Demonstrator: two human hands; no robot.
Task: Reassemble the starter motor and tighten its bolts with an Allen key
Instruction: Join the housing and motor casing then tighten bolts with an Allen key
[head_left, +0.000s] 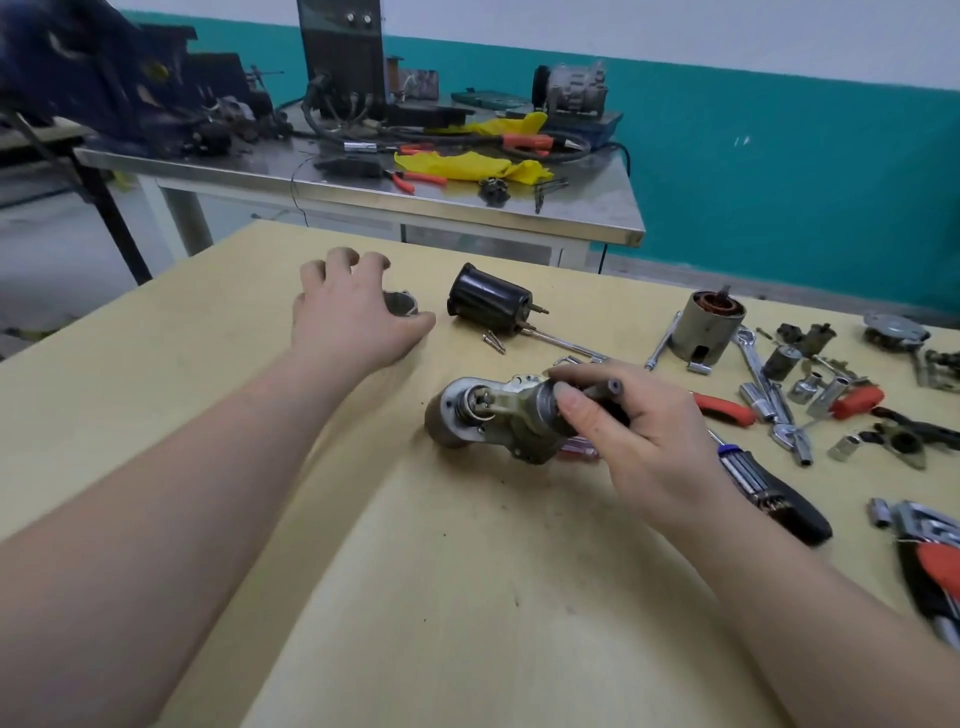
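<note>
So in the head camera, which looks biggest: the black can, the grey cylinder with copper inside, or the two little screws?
1. Black can and grey cylinder look about alike; I can't rank them.
2. Two little screws, clearly smallest.

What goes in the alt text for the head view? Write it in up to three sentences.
The right hand grips a partly assembled starter motor on a yellow table, while the left hand reaches over a small metal part. A black cylindrical housing, a stator housing with copper windings, sockets and screwdrivers lie nearby.
</note>
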